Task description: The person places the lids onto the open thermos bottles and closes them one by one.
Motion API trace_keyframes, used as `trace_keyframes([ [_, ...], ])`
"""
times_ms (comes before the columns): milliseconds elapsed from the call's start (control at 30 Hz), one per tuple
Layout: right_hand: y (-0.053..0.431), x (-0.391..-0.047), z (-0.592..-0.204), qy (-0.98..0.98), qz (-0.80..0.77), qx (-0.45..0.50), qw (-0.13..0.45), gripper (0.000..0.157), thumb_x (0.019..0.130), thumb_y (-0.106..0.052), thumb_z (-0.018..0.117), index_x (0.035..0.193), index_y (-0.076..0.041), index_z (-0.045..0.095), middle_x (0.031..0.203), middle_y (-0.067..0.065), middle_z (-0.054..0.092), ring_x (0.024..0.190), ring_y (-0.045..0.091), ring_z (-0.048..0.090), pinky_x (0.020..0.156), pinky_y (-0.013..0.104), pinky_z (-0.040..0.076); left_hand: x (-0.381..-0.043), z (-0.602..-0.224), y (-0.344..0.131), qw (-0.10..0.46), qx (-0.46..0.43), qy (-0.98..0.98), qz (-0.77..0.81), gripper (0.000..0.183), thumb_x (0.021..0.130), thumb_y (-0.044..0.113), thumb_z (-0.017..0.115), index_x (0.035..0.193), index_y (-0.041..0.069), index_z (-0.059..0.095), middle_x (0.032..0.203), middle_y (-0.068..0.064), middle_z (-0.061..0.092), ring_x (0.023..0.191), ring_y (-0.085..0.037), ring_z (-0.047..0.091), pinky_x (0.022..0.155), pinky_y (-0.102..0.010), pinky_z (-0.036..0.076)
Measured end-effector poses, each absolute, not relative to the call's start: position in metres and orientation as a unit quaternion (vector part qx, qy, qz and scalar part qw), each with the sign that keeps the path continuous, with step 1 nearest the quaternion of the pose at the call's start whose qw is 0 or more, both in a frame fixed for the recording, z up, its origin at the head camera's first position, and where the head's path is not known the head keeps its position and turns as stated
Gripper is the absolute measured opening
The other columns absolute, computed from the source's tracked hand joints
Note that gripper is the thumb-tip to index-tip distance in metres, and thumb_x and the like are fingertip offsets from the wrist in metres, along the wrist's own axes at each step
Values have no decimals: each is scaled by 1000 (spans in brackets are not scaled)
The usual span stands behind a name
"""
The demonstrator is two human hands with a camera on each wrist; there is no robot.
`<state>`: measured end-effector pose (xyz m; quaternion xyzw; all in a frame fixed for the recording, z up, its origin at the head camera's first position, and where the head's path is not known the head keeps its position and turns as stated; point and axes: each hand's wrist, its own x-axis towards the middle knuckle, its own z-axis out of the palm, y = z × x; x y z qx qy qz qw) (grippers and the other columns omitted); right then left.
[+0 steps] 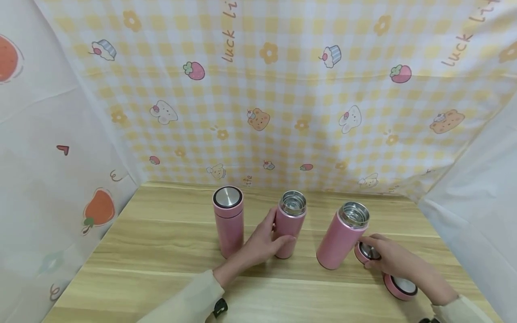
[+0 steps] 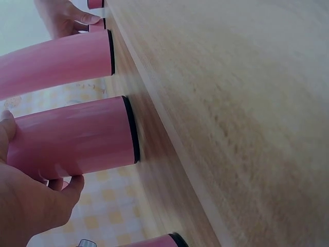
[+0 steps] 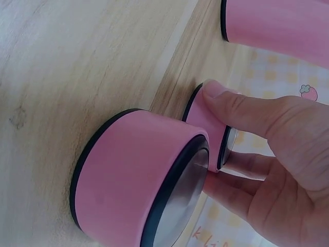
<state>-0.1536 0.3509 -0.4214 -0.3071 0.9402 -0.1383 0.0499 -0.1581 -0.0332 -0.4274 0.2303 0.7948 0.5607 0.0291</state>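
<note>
My left hand [image 1: 264, 244] grips the middle pink thermos bottle [image 1: 289, 224], which stands upright with its steel mouth uncovered. In the left wrist view its pink body [image 2: 77, 138] shows between thumb and fingers. My right hand [image 1: 393, 258] pinches a pink lid [image 1: 366, 252] with a steel top, low at the table. The right wrist view shows the thumb on one side of that lid [image 3: 204, 116] and fingers on the other. Closer to that camera is a second pink lid [image 3: 128, 170], lying just in front of the hand. Another uncovered bottle [image 1: 339, 240] stands left of the right hand.
A third bottle [image 1: 230, 224], with its lid on, stands left of the left hand. All of these are on a wood-grain table [image 1: 161, 251]. A checked yellow cloth [image 1: 282, 89] hangs behind, and pale printed cloth [image 1: 48, 157] hangs at the left side.
</note>
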Motion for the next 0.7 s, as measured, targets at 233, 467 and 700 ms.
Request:
trace_keyframes([
  [233,351,-153,-423,937,-139,-319,33,64,77,-18,90,128,7,62,113,16,64,91,23,62,69,37,55,-158,-428,-32,36,220,800,557,77,97,30,73,157,20,26,148,2,46,132,-19,48,108,-44,43],
  [467,349,-152,-424,937,-141,-317,36,63,77,-16,89,129,7,62,112,16,63,90,22,62,68,36,54,-158,-429,-33,37,226,797,559,76,97,28,73,156,18,27,148,1,45,133,-19,46,109,-44,42],
  [700,350,-152,-425,937,-140,-317,40,63,78,-17,89,130,8,61,113,17,63,90,22,62,67,35,54,-158,-428,-32,38,225,796,561,75,97,27,73,156,19,27,148,2,45,134,-18,46,109,-44,41],
])
